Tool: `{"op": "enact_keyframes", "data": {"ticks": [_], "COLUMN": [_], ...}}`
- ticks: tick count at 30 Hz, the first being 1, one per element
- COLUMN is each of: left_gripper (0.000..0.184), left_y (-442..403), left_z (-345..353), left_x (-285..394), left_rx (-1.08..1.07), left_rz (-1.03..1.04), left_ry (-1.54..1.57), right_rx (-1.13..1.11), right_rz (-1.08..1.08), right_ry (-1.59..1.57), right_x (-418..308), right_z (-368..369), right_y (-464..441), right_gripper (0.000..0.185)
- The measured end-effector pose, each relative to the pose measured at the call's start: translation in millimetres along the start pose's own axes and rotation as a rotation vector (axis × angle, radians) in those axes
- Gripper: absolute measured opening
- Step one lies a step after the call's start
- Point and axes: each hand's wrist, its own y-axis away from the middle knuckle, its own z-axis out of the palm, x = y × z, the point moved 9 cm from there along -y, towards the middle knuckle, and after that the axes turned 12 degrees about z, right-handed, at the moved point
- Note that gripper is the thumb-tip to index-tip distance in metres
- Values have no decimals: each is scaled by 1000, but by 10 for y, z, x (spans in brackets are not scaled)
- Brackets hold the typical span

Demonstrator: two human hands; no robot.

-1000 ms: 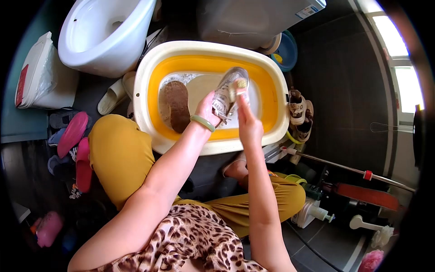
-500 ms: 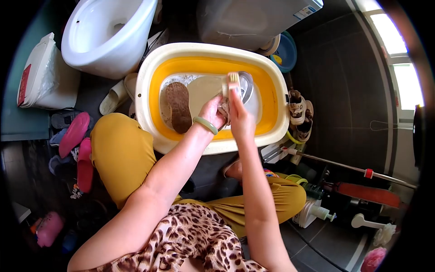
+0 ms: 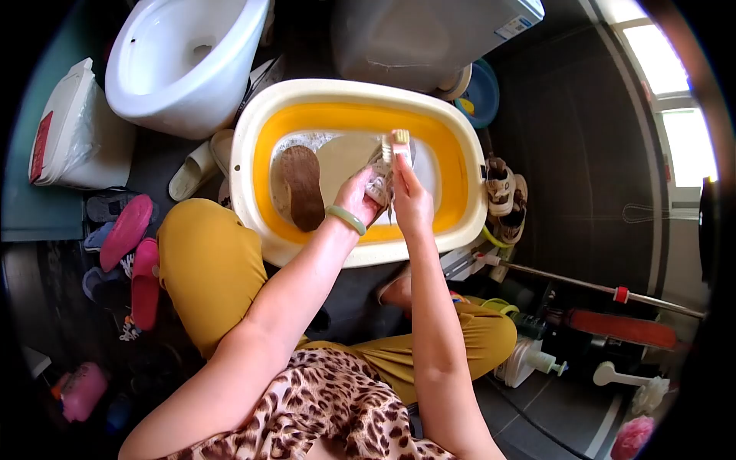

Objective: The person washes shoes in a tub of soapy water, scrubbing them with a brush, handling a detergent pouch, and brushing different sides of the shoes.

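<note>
Over the yellow and white basin (image 3: pixel 247 130), my left hand (image 3: pixel 357 195) is closed round a pale, laced shoe (image 3: pixel 378 184). A green bangle circles that wrist. My right hand (image 3: pixel 413 201) grips a scrubbing brush (image 3: pixel 400 140) by its handle, bristles at the far end, right beside the shoe. How much the brush touches the shoe I cannot tell. Inside the basin, on the left, lies a brown shoe sole (image 3: pixel 301 188), sole side up, with grey water and suds (image 3: pixel 310 139) around it. A metal bowl-like thing behind the brush is mostly hidden.
A toilet (image 3: pixel 184 69) and a white bin (image 3: pixel 77 138) stand at the upper left. Slippers (image 3: pixel 126 230) and shoes lie at the left. More shoes (image 3: pixel 500 188) sit right of the basin, near a metal pole (image 3: pixel 567 279). A blue basin (image 3: pixel 483 96) stands behind.
The brush has shifted slightly down and right, and the shoe in my left hand now shows more. The view has moved a little; the brown sole lies in the same place.
</note>
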Motion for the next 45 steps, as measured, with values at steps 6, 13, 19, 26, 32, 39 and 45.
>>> {"op": "enact_keyframes", "data": {"ticks": [6,13,19,26,32,39,45], "left_gripper": [32,31,33,32,30,28,31], "left_y": [64,18,-7,-123,15,-43,10], "left_z": [10,24,-96,-83,39,48,64], "left_x": [102,66,39,84,5,89,8], "left_rx": [185,77,94,21,2,-25,-38], "left_rz": [-44,14,-28,51,-36,28,-24], "left_ry": [-40,75,-74,24,-50,6,-80], "right_rx": [33,-31,29,-5,46,131,79], "right_rz": [-315,50,-238,-50,-207,-215,-206], "right_ry": [-5,-80,178,-47,233,-77,154], "right_x": [4,139,92,43,82,55,132], "right_z": [-14,-67,19,-117,-6,-181,-1], "right_y": [916,-52,794,85,631,308,478], "right_gripper": [36,30,36,31,32,30,36]}}
